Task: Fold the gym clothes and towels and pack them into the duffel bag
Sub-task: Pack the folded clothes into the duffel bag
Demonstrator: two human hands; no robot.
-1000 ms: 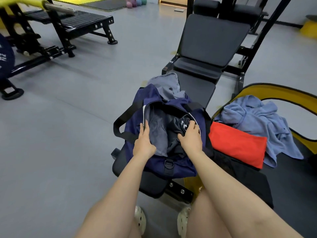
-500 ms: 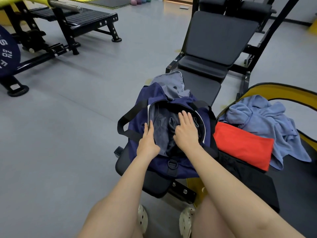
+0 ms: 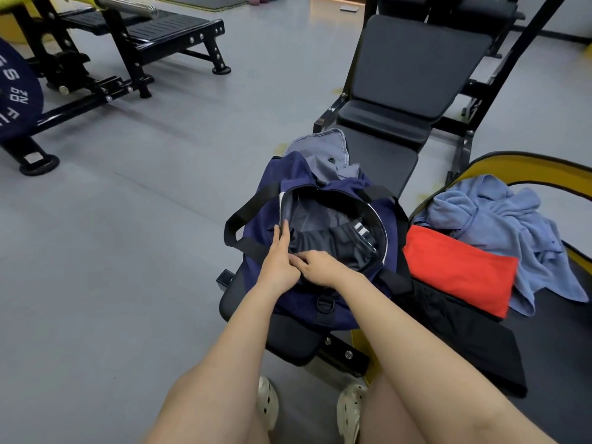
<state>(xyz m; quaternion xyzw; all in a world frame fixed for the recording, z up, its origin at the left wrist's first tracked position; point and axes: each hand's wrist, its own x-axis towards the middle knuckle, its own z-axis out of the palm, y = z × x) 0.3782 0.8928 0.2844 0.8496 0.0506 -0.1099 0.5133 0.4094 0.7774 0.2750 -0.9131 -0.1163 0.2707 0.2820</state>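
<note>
Duffel bag (image 3: 307,251) at bench near end, open. Left hand (image 3: 279,257) fingers straight along the rim; right hand (image 3: 320,265) grip unclear, at black shorts (image 3: 330,243). Tuck flat, corners first.

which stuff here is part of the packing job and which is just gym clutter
Part of the job:
duffel bag
black shorts in the bag
red towel
blue towel
black garment

Just lying about:
weight bench
weight plate
step platform
</note>
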